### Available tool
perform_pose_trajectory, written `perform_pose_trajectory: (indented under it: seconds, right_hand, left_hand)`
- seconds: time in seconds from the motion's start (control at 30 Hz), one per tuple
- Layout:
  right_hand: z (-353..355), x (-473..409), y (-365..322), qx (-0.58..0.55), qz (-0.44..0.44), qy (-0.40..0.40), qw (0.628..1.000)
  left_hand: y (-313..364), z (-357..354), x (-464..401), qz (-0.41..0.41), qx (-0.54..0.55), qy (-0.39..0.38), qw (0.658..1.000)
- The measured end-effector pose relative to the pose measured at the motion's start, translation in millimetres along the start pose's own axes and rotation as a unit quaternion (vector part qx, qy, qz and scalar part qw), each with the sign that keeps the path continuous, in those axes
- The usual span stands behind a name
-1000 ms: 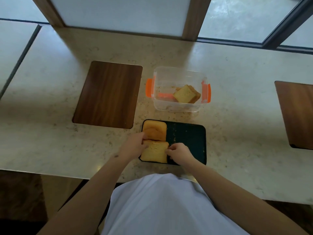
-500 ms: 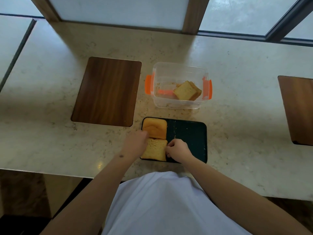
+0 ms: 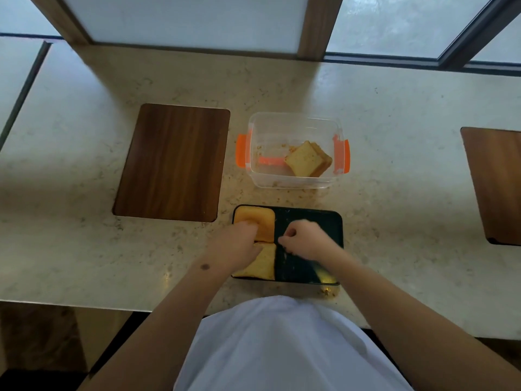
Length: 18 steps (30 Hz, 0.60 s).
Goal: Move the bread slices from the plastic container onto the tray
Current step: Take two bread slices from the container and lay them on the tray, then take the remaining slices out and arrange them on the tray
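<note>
A dark tray (image 3: 324, 221) lies at the counter's near edge. Two bread slices rest on its left half: a far slice (image 3: 265, 224) and a near slice (image 3: 263, 265). My left hand (image 3: 239, 244) lies over the seam between them, fingers touching both. My right hand (image 3: 304, 241) hovers over the tray's bare middle, fingers curled with nothing in them. Behind the tray stands a clear plastic container (image 3: 253, 165) with orange clips. A small stack of bread slices (image 3: 307, 159) sits in its right part.
A wooden board (image 3: 174, 162) lies left of the container, and another wooden board (image 3: 496, 182) at the right edge. Crumbs are scattered around the container and near the tray's front right corner (image 3: 328, 292). A window frame runs along the counter's far side.
Both hands have let go of the near slice and moved away from me, towards the tray's far half. That slice now lies flat on the tray.
</note>
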State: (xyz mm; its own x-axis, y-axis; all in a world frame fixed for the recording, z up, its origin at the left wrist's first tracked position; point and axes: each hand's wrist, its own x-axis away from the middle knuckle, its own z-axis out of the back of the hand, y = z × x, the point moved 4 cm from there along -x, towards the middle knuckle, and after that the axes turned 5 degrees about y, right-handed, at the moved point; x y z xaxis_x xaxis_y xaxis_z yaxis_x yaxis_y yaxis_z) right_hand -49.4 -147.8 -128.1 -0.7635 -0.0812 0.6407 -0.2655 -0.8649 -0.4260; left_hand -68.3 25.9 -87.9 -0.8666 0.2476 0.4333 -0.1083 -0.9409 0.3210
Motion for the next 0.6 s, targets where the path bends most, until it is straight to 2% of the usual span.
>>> perform_pose_trajectory:
  seconds: [0.07, 0.13, 0.23, 0.3, 0.43, 0.6]
  right_hand:
    - [47.8, -7.2, -15.1, 0.01, 0.039, 0.045, 0.998]
    - [100.9, -15.6, -33.2, 0.018, 0.075, 0.138, 0.987]
    - [159.1, -35.6, -59.0, 0.125, 0.108, 0.28, 0.946]
    - [172.2, -53.2, -72.2, 0.2, 0.094, 0.278, 0.935]
    - [172.9, -84.3, -81.1, 0.261, 0.088, 0.245, 0.93]
    - [160.7, -106.0, -73.8, 0.297, 0.076, 0.186, 0.934]
  left_hand:
    - [22.9, 33.5, -12.6, -0.017, 0.102, 0.073, 0.992]
    - [44.9, 66.5, -31.5, -0.017, 0.179, 0.168, 0.969]
    - [68.1, 99.3, -71.7, 0.021, 0.145, 0.274, 0.95]
    - [81.4, 106.0, -101.4, 0.052, 0.118, 0.249, 0.96]
    - [91.3, 96.3, -149.3, 0.079, 0.15, 0.117, 0.979]
    - [81.0, 71.7, -172.1, 0.125, 0.193, 0.019, 0.973]
